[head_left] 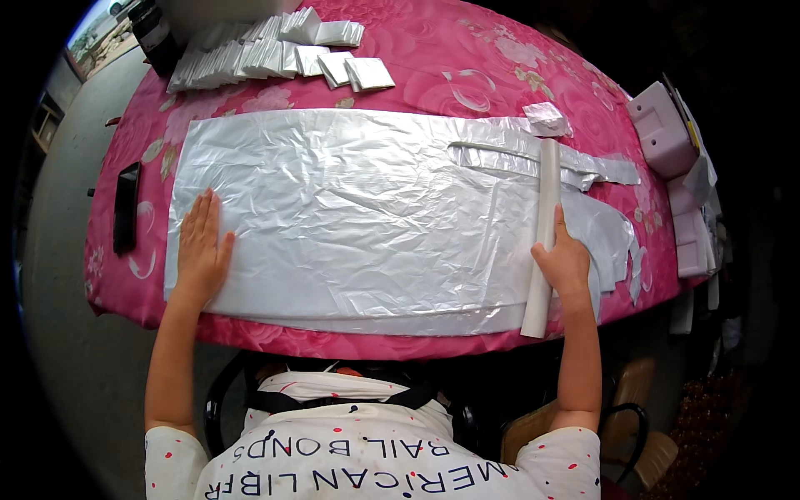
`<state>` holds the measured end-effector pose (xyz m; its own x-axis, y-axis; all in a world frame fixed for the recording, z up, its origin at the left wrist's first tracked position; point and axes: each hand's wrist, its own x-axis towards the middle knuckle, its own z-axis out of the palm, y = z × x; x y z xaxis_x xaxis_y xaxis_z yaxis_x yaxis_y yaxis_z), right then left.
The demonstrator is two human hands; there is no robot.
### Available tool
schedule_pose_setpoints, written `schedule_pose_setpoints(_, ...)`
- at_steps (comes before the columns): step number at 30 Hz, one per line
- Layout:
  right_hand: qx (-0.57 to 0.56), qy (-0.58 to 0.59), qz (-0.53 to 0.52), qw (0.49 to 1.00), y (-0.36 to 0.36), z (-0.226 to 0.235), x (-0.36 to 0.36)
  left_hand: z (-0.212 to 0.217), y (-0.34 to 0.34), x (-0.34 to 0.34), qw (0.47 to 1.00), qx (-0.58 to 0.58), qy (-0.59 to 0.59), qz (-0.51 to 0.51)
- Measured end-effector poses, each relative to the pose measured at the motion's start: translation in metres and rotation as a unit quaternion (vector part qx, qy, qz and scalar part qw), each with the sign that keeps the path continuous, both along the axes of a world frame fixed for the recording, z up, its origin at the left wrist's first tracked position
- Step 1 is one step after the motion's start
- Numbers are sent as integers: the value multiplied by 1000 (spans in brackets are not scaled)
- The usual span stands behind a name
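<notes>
Flat across the table lie thin, shiny, crinkled white plastic bags, layered, with strap-like strips at their right end. My left hand rests palm down near their left edge, fingers stretched out, holding nothing. Across the right part of the bags lies a straight white rod, running from far to near. My right hand grips it at about the middle, the thumb on its left side and the index finger stretched along it. The rod presses on the plastic, close to where the strips begin.
A pink flowered tablecloth covers the table. Several folded white packets stand in rows at the far left, near a black jar. A small folded piece lies beyond the rod. A black object sits left; pink containers stand right.
</notes>
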<state>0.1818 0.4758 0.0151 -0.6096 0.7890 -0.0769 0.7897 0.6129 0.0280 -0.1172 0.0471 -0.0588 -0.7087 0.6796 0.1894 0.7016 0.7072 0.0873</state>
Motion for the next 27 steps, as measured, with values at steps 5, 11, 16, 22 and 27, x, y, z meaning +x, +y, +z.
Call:
schedule_pose_setpoints(5,58,-59,-147,986,84,2,68,-2,4,-3,1000,4,-14,-16)
schedule_pose_setpoints(11,-161,266,3,950,10,16,33,23,38,25,995,45,-24,-81)
schedule_pose_setpoints(16,-405,222,160,872,-102,13,-40,38,130,90,927,177,-189,-270)
schedule_pose_setpoints(22,-235,190,332,894,-131,-16,-63,22,162,111,931,184,-192,-249)
schedule_pose_setpoints(27,-63,150,387,907,-75,-47,-55,26,172,113,934,151,-196,-259)
